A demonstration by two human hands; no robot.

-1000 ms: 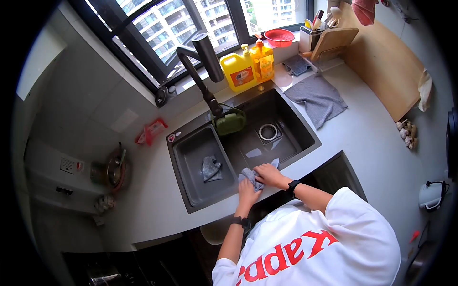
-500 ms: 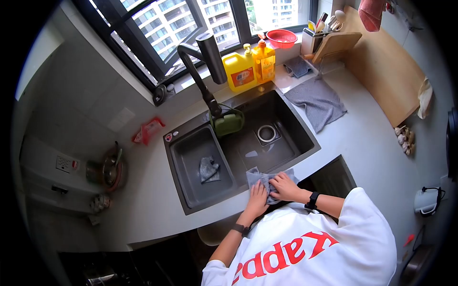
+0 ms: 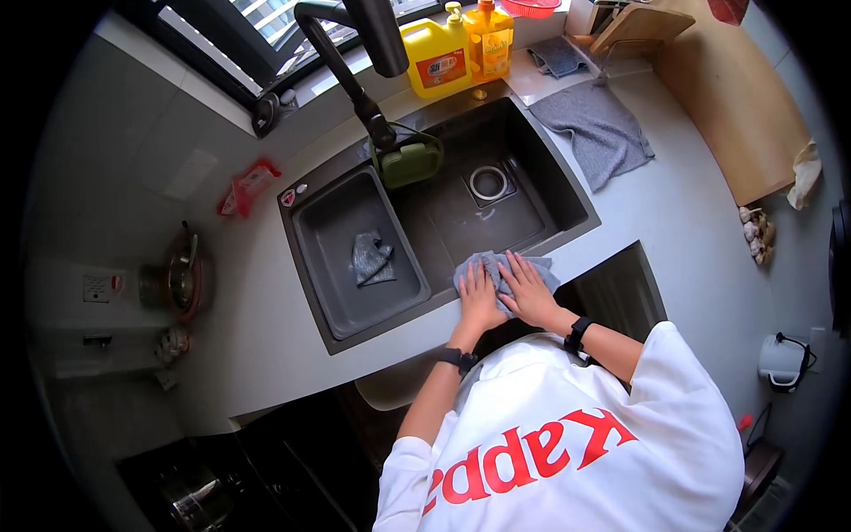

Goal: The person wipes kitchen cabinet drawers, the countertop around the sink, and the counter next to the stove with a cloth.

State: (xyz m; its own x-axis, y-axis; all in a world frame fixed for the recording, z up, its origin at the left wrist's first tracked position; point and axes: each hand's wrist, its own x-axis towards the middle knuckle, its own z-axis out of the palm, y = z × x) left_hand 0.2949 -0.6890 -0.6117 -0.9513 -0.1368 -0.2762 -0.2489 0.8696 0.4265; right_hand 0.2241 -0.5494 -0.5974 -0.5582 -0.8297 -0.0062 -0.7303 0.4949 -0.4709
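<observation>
Resting Flat on the Grey Cloth at the Near Rim of the Sink

I am spreading my left hand over the left part of the grey cloth, its fingers stretching forward, clenched on nothing. My right hand is lying just beside it in the same way, flat and unclenched, fingers pointing toward the basin. The cloth is bunching a little beneath them, lying across the sink's near rim in front of the right basin. Dark bands are circling both my wrists, and a rectangular opening in the surface is showing to the right of my right hand.

In the left basin a crumpled silvery cloth is lying. Beyond it, the dark tap is rising from the back rim, with a green basket hanging near its base at the divider. The drain is showing in the right basin. Behind the sink a yellow bottle and an orange bottle are standing side by side. To the right, a grey towel is spreading over the surface near the sink's corner, and garlic bulbs are sitting well apart from my hands.
</observation>
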